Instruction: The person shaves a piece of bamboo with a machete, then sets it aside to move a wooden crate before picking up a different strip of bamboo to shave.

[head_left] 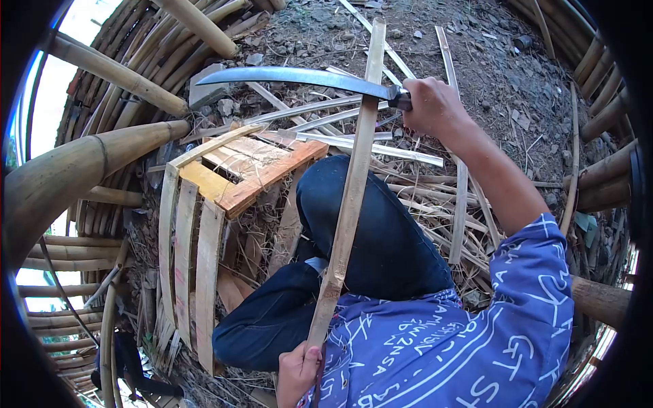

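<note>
My right hand [431, 107] is wrapped round the dark handle of a machete [299, 77]. Its long, curved blade points left and crosses the upper part of a bamboo strip [354, 180]. Blade and strip look to be touching, though the exact contact is hard to make out. Low in the view, my left hand [299, 372] grips the near end of this strip, which runs up and away past my bent knee. Left of my legs stands a rough wooden crate [255, 173] with slats down its side and a chopped, splintered top.
Several split bamboo strips [457, 217] and shavings [435, 197] lie on the stony ground beyond my knees. Thick bamboo poles [58, 180] jut in from the left. More poles [605, 129] line the right edge. Part of another person [129, 367] shows at lower left.
</note>
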A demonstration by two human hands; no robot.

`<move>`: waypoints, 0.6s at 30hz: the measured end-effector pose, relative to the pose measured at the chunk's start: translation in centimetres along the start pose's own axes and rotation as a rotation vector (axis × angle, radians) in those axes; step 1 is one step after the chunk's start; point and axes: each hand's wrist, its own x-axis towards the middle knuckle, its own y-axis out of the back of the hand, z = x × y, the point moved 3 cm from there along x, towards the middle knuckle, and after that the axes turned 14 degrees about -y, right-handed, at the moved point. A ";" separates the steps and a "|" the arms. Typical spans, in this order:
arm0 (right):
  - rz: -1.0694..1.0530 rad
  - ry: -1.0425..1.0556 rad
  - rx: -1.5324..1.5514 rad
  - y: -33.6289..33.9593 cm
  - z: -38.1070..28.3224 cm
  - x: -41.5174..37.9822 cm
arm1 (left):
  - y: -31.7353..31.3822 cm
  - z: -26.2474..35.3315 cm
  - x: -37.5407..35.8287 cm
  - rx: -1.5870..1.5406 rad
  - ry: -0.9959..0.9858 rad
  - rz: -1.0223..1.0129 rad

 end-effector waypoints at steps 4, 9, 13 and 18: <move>0.080 -0.065 0.102 -0.6 0.1 -1.0 | -0.1 0.7 0.3 -0.078 0.065 0.003; 0.108 -0.148 0.580 -1.6 0.2 -5.3 | 0.3 -0.5 0.6 -0.052 0.040 0.015; -0.152 -0.174 0.871 -1.8 -1.0 -12.0 | -0.4 -1.5 0.7 -0.078 0.078 0.003; -0.387 -0.125 1.020 -1.7 -1.2 -17.4 | -0.5 -1.6 1.2 -0.212 0.119 0.010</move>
